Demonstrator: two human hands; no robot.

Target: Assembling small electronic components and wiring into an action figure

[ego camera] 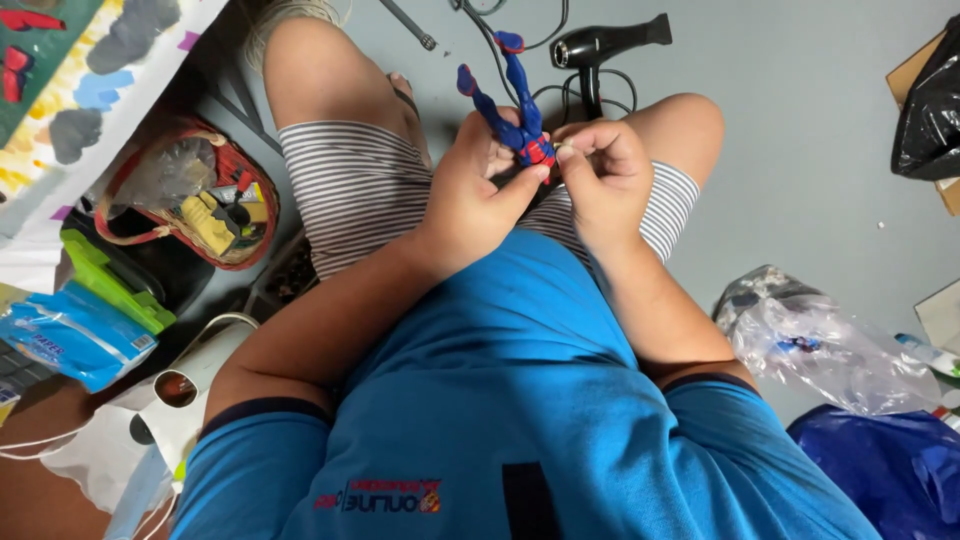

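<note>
Figure: blue-and-red toy figure (518,115), held above the person's lap between both hands, legs pointing up and away from the body, torso down at the fingers.
Left hand: left hand (470,195) grasps the figure's torso from the left, thumb pressed against its red lower part.
Right hand: right hand (598,175) clenched on the figure's torso from the right, fingertips touching those of the left hand.
Support: person sits on a grey floor (800,130), knees apart, in striped shorts (350,190) and a blue shirt (500,400).
Beyond the knees: black hair dryer (600,45) with its cable on the floor.
Left side of floor: red-rimmed basket (180,200) holding small items; green tray (110,280); blue packet (75,335).
Right side of floor: clear plastic bag (830,350); blue bag (880,470); black bag (930,110) near the far right edge.
</note>
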